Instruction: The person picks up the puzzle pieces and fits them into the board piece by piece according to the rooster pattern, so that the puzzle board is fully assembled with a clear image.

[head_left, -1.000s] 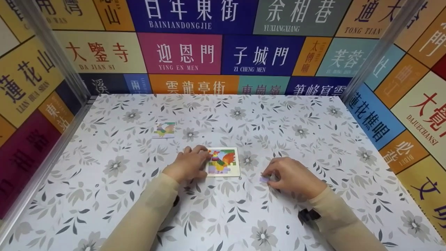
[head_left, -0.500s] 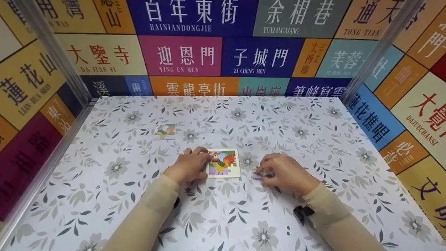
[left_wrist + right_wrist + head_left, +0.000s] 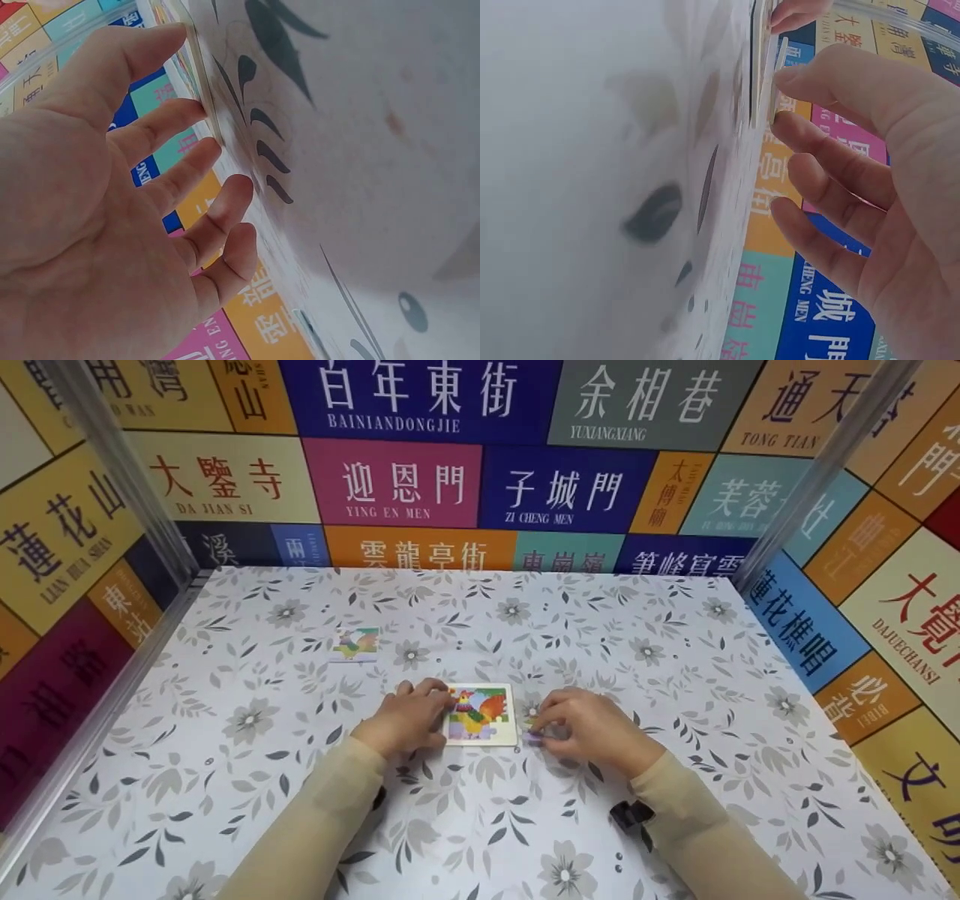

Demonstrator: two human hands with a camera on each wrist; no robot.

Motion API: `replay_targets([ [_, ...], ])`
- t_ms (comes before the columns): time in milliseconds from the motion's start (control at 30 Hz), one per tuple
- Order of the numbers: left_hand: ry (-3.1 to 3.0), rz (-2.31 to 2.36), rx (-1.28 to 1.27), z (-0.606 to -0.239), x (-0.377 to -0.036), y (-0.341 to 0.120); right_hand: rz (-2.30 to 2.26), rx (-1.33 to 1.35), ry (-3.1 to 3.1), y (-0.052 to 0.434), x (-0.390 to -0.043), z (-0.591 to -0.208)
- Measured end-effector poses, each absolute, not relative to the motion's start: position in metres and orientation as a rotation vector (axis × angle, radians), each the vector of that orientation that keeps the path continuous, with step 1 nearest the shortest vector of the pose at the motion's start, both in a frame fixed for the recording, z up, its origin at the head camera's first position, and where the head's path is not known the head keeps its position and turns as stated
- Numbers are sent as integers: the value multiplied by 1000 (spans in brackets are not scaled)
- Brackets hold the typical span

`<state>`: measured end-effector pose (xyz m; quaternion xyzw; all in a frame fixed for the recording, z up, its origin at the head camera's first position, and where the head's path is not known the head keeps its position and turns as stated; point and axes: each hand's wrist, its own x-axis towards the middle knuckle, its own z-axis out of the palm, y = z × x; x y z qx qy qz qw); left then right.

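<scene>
A small jigsaw puzzle board (image 3: 507, 736) with a rooster picture and a cream border lies flat on the table. My left hand (image 3: 409, 720) rests along its left side; in the left wrist view the thumb and fingertips touch the board's edge (image 3: 201, 82). Just right of the board, my right hand (image 3: 592, 731) pinches a small puzzle piece (image 3: 532, 737), mostly lilac, between thumb and index finger. The right wrist view shows that piece (image 3: 781, 64) edge-on, tilted beside the board (image 3: 759, 75). The cream border at the picture's lower right shows bare of pieces.
A small square card (image 3: 355, 646) with a similar rooster picture lies farther back to the left. White floral-patterned cloth covers the table (image 3: 600, 622). Panels (image 3: 405, 484) printed with large characters stand along the back and sides, with clear corner posts.
My right hand has moved left with the puzzle piece, up close to the board's right edge. The left hand has stayed at the board.
</scene>
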<state>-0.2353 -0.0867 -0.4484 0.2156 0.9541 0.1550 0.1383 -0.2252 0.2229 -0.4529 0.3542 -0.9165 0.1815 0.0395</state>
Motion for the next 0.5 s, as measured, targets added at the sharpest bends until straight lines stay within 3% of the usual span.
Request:
replay_targets([
  [500,2736,440,559,-450,-235,-85,580,1084,-2828,202,-229,-452],
])
